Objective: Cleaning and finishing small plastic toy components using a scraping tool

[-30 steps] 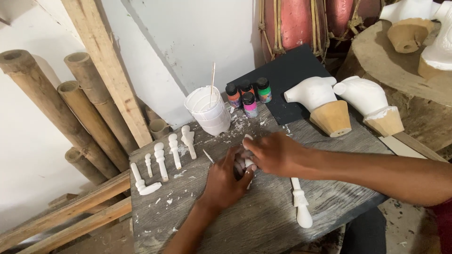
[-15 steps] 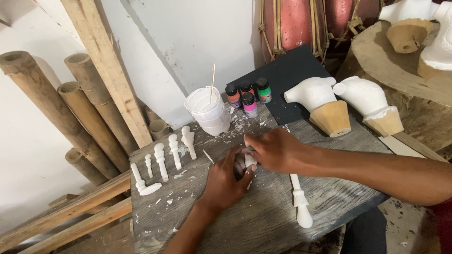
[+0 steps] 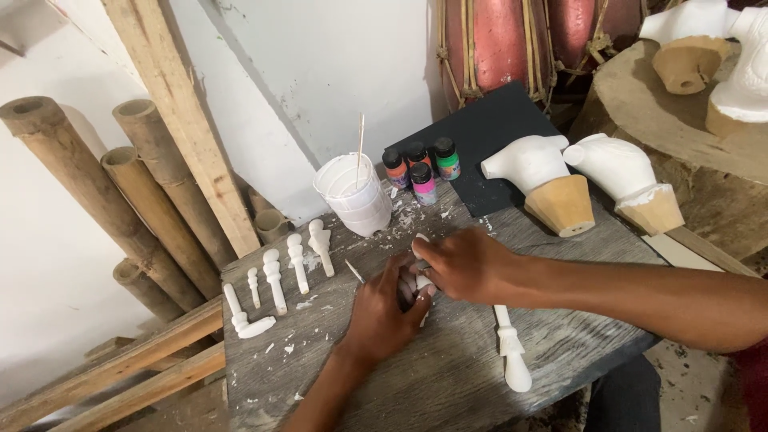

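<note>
**A:** White plaster bits everywhere. Both hands meet mid-frame on the grey wooden counter [image 3: 448, 384]: left hand [image 3: 382, 312] curled around a small white turned piece [image 3: 419, 282], right hand [image 3: 458, 264] pinching its top end. Looks like the shaping or cleaning-up stage to me.

**B:** Agreed, though the hands cover most of it, so I can't tell exactly. Any next move wants a steady grip and light touch, I'd guess.

**A:** Close neighbours: white spindle [image 3: 510, 350] lower right of the hands, row of white pegs [image 3: 276, 276] to the left, white cup with a stick [image 3: 354, 192] and paint bottles [image 3: 422, 168] above. The spindle lies nearest the right forearm.
</note>
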